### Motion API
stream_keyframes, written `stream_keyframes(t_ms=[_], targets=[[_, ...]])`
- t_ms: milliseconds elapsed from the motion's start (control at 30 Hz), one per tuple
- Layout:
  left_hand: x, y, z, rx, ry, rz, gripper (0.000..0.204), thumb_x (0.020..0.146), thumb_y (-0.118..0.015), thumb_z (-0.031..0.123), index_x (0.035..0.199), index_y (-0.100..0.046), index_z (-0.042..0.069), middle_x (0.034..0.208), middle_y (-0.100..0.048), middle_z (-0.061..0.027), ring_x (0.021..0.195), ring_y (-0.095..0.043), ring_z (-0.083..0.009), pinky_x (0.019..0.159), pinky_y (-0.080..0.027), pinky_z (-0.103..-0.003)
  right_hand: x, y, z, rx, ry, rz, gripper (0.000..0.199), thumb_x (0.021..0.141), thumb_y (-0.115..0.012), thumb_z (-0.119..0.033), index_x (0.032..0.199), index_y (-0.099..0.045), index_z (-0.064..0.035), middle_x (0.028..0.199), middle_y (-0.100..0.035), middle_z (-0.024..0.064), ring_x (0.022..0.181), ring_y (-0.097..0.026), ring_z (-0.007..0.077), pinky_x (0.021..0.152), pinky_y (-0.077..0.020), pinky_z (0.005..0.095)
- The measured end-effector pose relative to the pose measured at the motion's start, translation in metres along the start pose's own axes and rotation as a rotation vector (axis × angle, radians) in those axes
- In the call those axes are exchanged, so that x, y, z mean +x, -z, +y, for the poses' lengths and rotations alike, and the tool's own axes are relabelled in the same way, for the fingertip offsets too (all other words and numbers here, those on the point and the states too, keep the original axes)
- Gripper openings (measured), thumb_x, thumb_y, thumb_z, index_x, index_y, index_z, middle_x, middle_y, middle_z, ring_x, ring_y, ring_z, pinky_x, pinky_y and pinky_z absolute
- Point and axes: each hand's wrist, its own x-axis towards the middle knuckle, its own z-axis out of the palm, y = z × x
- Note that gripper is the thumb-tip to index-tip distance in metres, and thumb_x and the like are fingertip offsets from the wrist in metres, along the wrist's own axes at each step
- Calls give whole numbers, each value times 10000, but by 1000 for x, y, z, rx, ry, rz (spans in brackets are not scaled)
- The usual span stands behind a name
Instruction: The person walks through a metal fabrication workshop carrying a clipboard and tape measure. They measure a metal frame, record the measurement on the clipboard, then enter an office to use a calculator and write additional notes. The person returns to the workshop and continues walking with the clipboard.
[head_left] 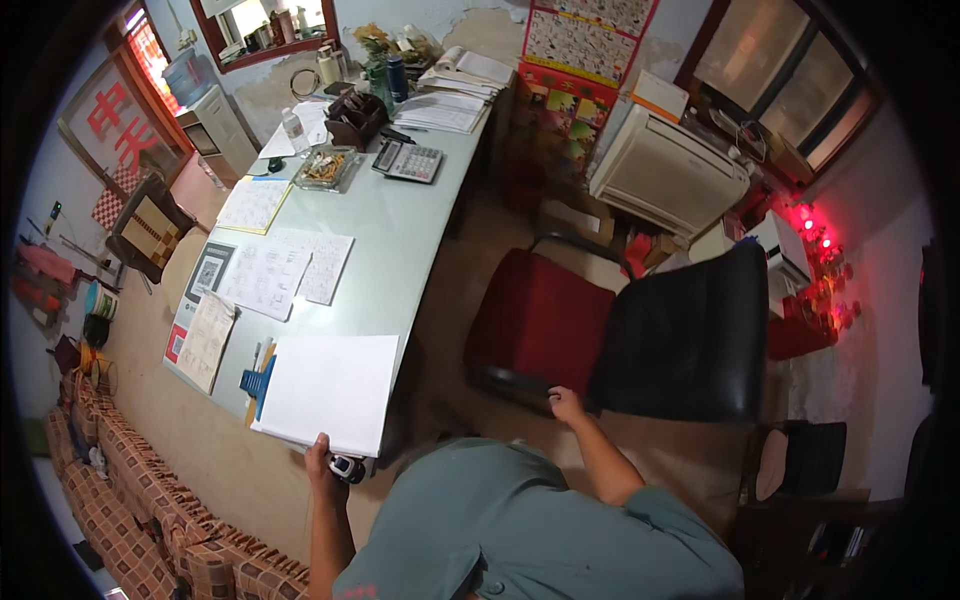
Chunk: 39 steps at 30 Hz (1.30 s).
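Two hands are working apart as I am watching from afar. My left hand (322,458) is gripping the near edge of a white paper stack (328,392) at the table (400,260) corner, fingers closed on it, a small dark object (347,467) just beside. My right hand (565,405) is resting on the black chair (680,340), fingers curled over its edge.

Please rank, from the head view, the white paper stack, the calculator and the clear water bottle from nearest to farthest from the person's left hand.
Measured from the left hand:
1. White paper stack, at the desk's near end, touching the hand.
2. Calculator, far up the desk, toward its right edge.
3. Clear water bottle, farther still, on the desk's left side near the far end.
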Motion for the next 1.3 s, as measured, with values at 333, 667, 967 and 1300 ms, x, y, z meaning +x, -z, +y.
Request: stream_keyframes(t_ms=[333, 667, 967, 1300], targets=[[40, 18, -1, -151, -53, 162, 437, 968, -489, 348, 1235, -542, 7, 1102, -643, -87, 971, -638, -199, 808, -516, -334, 35, 14, -63, -284, 190, -199, 305, 860, -616, -233, 1114, -686, -80, 1113, -674, 171, 1054, -628, 340, 929, -494, 422], [28, 49, -35, -164, -145, 327, 458, 964, -524, 282, 1265, -497, -62, 1177, -597, -173, 1025, -629, -276, 857, -532, -397, 160, 66, -154, -371, 282, -111, 336, 865, -626, -250, 1140, -671, -63, 1157, -659, 191, 1107, -612, 351, 962, -480, 428], [59, 13, -20, -118, -147, 404, 467, 950, -514, 276, 1258, -495, -75, 1164, -602, -167, 1007, -635, -273, 851, -532, -394, 279, 55, -299, -302, 579, -91, 436, 869, -647, -337, 1204, -625, -59, 1235, -589, 175, 1182, -539, 355, 1019, -432, 416], [164, -88, -4, -65, -133, 569, 479, 935, -518, 296, 1242, -507, -71, 1122, -610, -167, 976, -636, -256, 833, -523, -381, 495, 23, -462, -205, 870, 199, 649, 817, -714, -409, 1308, -529, -28, 1316, -520, 164, 1238, -470, 357, 1053, -389, 428]])
